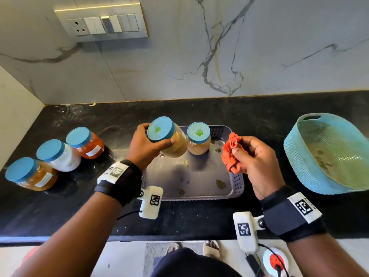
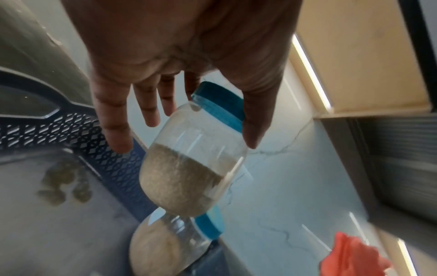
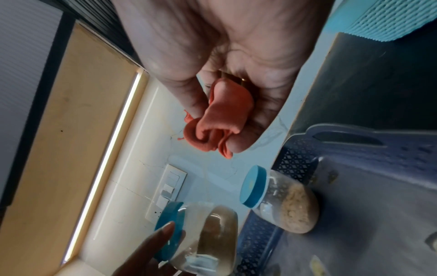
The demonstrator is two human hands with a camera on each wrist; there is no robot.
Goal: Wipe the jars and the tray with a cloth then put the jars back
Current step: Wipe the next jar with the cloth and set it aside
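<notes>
My left hand [image 1: 148, 144] grips a blue-lidded jar of tan powder [image 1: 171, 139] by its lid and shoulder, lifted and tilted above the dark blue tray [image 1: 238, 182]. The left wrist view shows the same held jar [image 2: 189, 168] between thumb and fingers. A second blue-lidded jar [image 1: 198, 138] stands at the back of the tray. My right hand [image 1: 249, 156] holds a crumpled orange cloth [image 1: 231, 150] above the tray's right side; the cloth [image 3: 220, 121] is pinched between thumb and fingers. Green smears mark both lids, and dirty spots lie on the tray floor.
Three more blue-lidded jars stand on the black counter at left: one orange-red [image 1: 85, 142], one white [image 1: 60, 155], one amber [image 1: 32, 174]. A turquoise basket [image 1: 329, 154] sits at the right. A marble wall with a switch panel [image 1: 101, 23] rises behind.
</notes>
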